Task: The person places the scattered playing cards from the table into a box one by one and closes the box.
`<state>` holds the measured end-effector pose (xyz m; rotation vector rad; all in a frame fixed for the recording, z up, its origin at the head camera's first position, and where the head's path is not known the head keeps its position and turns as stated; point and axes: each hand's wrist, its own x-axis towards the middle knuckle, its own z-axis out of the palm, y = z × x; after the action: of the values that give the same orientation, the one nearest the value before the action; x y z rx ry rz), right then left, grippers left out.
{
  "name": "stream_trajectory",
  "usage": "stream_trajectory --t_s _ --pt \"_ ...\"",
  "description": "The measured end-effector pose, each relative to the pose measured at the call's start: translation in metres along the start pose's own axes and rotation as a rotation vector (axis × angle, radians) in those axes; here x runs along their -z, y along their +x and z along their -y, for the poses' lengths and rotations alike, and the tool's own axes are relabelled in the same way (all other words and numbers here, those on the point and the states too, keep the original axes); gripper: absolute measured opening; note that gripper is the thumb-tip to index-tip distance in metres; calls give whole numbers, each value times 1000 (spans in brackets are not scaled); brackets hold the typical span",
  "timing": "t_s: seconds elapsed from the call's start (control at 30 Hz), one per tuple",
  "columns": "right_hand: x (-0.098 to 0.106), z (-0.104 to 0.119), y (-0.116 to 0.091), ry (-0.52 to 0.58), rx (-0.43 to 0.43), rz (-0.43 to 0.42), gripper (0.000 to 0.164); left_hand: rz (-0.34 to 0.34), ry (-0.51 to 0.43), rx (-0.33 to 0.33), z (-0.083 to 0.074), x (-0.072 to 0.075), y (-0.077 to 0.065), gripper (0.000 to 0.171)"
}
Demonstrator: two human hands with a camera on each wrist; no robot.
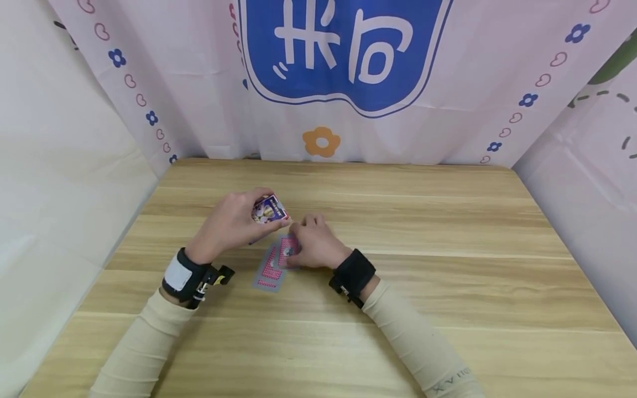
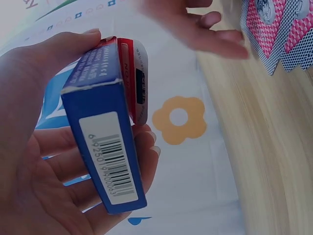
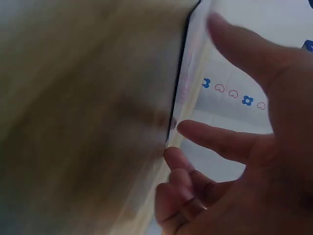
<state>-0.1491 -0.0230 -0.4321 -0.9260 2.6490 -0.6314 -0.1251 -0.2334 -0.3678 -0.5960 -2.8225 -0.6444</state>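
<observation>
My left hand [image 1: 230,222] grips a blue playing-card box [image 1: 270,210] between thumb and fingers, raised over the table. In the left wrist view the box's end carries a barcode label [image 2: 111,159], and a red-and-white flap [image 2: 140,81] stands out along its far side. Playing cards [image 1: 271,271] with pink-patterned backs lie overlapping on the table just below the box. My right hand [image 1: 320,244] is over the right edge of these cards. Thumb and fingers stand apart in the right wrist view, with nothing seen between them.
The wood-grain table [image 1: 448,249] stretches beneath both arms. A printed white cloth [image 1: 199,110] with a blue emblem and an orange flower hangs behind its far edge. Pale cloth covers the left and right sides.
</observation>
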Motion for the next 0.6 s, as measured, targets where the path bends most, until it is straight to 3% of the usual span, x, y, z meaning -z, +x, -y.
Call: stream_trajectory --t_s 0.1,0.2,0.3,0.43,0.5,0.6 --pt "-3 1 0 -47 -47 26 68 -4 -1 -1 1 -1 -1 68" --pt "3 0 -1 -46 -75 22 60 -10 2 -3 0 -1 0 68" --pt "12 -3 -1 55 -47 38 36 -12 7 0 0 -1 0 68" --pt "26 -11 -2 302 43 83 5 -13 12 -7 1 0 -1 66" --pt "34 -13 -4 366 62 22 3 -11 15 -17 1 0 -1 66" --pt "47 -14 -8 420 20 -218 10 -6 18 -18 0 -1 -1 66"
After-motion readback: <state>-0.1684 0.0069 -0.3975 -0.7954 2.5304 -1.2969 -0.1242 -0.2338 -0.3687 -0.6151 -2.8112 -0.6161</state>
